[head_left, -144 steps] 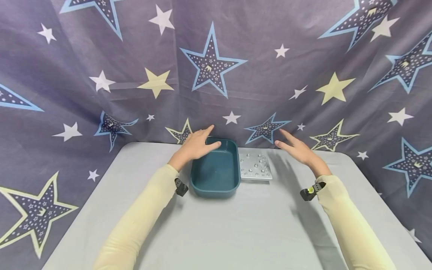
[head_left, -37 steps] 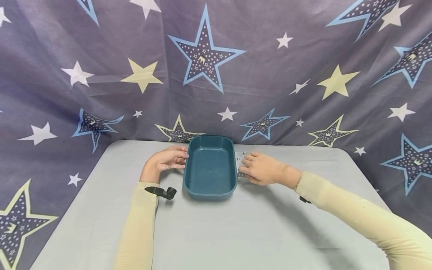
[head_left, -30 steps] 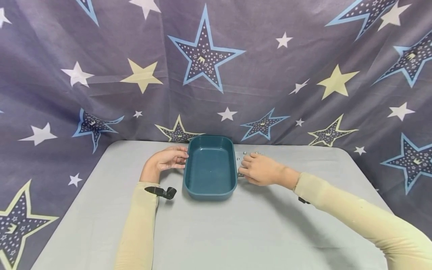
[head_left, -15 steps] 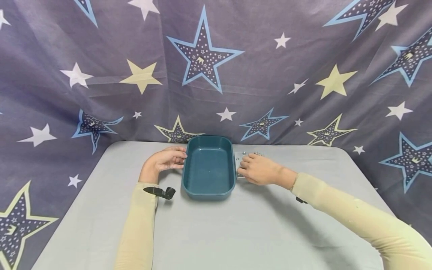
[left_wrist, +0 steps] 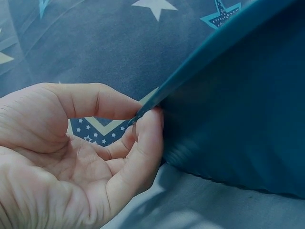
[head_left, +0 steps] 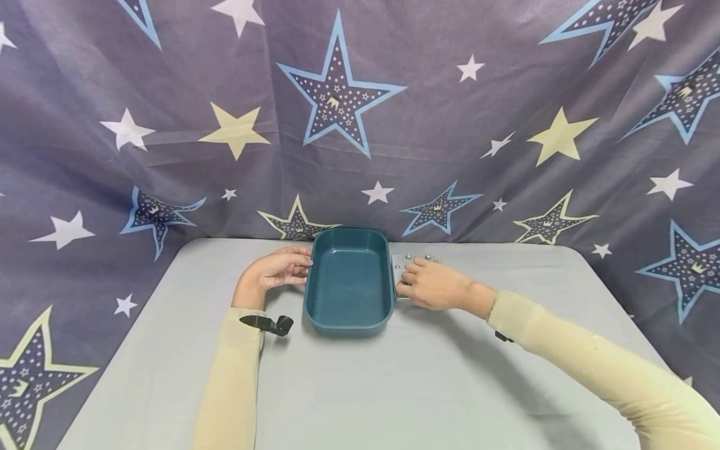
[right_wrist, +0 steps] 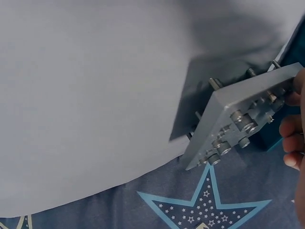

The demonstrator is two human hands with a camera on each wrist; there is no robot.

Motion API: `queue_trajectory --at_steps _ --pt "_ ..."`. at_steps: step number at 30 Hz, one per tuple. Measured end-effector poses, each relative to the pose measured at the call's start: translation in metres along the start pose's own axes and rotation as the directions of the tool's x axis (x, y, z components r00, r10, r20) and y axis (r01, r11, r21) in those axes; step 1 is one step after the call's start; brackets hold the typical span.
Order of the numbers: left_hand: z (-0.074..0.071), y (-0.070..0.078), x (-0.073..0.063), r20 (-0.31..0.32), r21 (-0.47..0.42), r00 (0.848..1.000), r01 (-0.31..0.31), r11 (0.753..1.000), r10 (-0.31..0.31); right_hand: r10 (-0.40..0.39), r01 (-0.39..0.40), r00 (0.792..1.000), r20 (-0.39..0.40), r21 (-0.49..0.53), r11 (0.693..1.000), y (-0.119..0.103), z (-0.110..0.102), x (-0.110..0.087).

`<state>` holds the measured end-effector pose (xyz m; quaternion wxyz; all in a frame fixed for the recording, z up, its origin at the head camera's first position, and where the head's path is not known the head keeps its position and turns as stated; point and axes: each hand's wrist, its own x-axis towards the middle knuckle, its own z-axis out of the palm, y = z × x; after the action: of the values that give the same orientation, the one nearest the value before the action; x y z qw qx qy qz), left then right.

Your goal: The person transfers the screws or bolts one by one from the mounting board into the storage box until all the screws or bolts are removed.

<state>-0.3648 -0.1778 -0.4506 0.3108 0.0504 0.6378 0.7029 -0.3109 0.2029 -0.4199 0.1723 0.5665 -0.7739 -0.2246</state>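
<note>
The teal rectangular tub point(head_left: 349, 284) stands upright at the table's back middle. My left hand point(head_left: 281, 267) pinches its left rim between thumb and fingers, as the left wrist view shows at the rim point(left_wrist: 190, 71). Against the tub's right side is a silver metal plate point(head_left: 399, 275) with several bolts point(right_wrist: 244, 121) standing in its top; threaded ends point(right_wrist: 215, 84) stick out underneath. Over this plate my right hand point(head_left: 435, 284) has its fingers curled, fingertips point(right_wrist: 291, 98) at a bolt near the plate's tub-side edge. The hand partly hides that bolt.
A light grey cloth covers the table point(head_left: 394, 387). Directly behind its back edge hangs a dark curtain point(head_left: 427, 125) printed with stars. Black camera mounts sit on both wrists, the left mount point(head_left: 270, 324) low beside the tub.
Since the oldest frame, both raised hands have come down, the left to the tub's rim and the right onto the plate. Over the last second, only slight finger movement of the right hand shows.
</note>
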Motion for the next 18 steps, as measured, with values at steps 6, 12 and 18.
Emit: queue_trajectory --at_steps 6,12,18 --pt "0.0005 0.0000 -0.0002 -0.004 -0.008 1.000 0.000 1.000 0.000 0.005 -0.005 0.998 -0.062 -0.005 1.000 -0.0023 0.0038 -0.0030" --pt "0.0004 -0.0001 -0.0004 -0.002 0.004 1.000 0.007 1.000 -0.007 0.025 -0.023 0.997 -0.077 0.016 1.000 -0.0039 0.0065 -0.0055" --pt "0.0008 -0.0001 -0.0007 -0.007 -0.001 1.000 0.007 1.000 -0.007 0.030 -0.027 0.995 -0.091 0.033 0.999 -0.0045 0.0069 -0.0048"
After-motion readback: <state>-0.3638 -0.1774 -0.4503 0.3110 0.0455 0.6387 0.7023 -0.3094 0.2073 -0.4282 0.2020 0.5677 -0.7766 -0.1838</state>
